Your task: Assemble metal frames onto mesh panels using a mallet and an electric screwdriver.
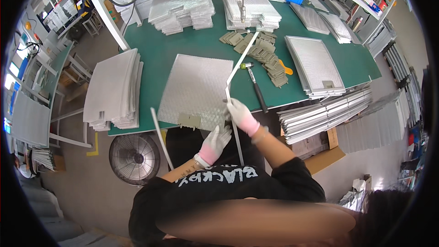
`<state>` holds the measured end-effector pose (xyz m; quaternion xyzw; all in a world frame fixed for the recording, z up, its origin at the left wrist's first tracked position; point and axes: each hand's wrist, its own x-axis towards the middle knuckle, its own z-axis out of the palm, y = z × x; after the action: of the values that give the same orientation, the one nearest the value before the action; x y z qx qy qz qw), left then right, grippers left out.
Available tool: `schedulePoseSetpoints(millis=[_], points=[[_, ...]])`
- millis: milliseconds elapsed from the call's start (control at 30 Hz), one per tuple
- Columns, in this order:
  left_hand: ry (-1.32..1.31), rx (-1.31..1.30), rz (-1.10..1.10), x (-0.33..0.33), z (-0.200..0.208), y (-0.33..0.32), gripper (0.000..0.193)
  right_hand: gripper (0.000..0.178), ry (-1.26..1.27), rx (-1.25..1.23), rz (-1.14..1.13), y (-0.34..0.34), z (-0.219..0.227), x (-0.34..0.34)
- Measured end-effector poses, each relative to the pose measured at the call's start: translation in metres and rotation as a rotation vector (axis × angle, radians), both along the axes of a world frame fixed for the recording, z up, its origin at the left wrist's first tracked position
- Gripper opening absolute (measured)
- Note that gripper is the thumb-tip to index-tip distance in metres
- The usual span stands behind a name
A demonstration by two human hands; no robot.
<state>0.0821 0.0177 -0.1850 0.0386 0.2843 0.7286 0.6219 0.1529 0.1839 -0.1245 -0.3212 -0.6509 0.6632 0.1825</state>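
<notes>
A silvery mesh panel (194, 87) lies on the green table in front of me, with a khaki plastic piece (189, 120) at its near edge. My right hand (242, 118), in a white and pink glove, is closed around a thin, bent metal strip (235, 66) along the panel's right side. By the panel's near right corner is my gloved left hand (216, 145), fingers stretched out; whether they touch the mesh is unclear. Another metal strip (162, 138) slants past my left forearm. A hammer (257, 87) with a black handle lies right of the panel.
Khaki plastic pieces (265, 52) lie heaped beside an orange tool (286, 67). Mesh panels are stacked at left (112, 87) and at the back (180, 7). Framed panels (315, 64) and metal strips (327, 114) are at right. A drill (242, 2) hangs overhead; a fan (135, 159) stands below.
</notes>
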Motion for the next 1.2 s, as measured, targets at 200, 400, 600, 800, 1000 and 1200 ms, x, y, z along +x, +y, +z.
schedulePoseSetpoints(millis=[200, 400, 600, 800, 1000, 1200], points=[[-0.183, 0.150, 0.077, -0.040, 0.014, 0.065, 0.033, 0.058, 0.206, 0.084, -0.186, -0.054, -0.028, 0.031], [-0.122, 0.168, 0.050, -0.066, 0.003, 0.128, 0.035, 0.056, 0.404, -0.375, -0.099, -0.032, -0.019, 0.014], [-0.047, 0.132, 0.121, -0.064, 0.010, 0.141, 0.034, 0.057, 0.325, -0.324, -0.090, -0.024, -0.012, 0.012], [-0.003, 0.047, 0.164, -0.061, 0.014, 0.149, 0.036, 0.056, 0.215, -0.246, -0.140, -0.031, -0.005, 0.009], [0.066, 0.138, 0.050, -0.042, 0.026, 0.126, 0.035, 0.043, 0.141, 0.322, -0.054, 0.033, 0.008, -0.022], [0.280, 0.207, -0.066, -0.046, 0.056, 0.024, 0.042, 0.025, -0.118, 0.043, 0.080, 0.072, 0.016, -0.045]])
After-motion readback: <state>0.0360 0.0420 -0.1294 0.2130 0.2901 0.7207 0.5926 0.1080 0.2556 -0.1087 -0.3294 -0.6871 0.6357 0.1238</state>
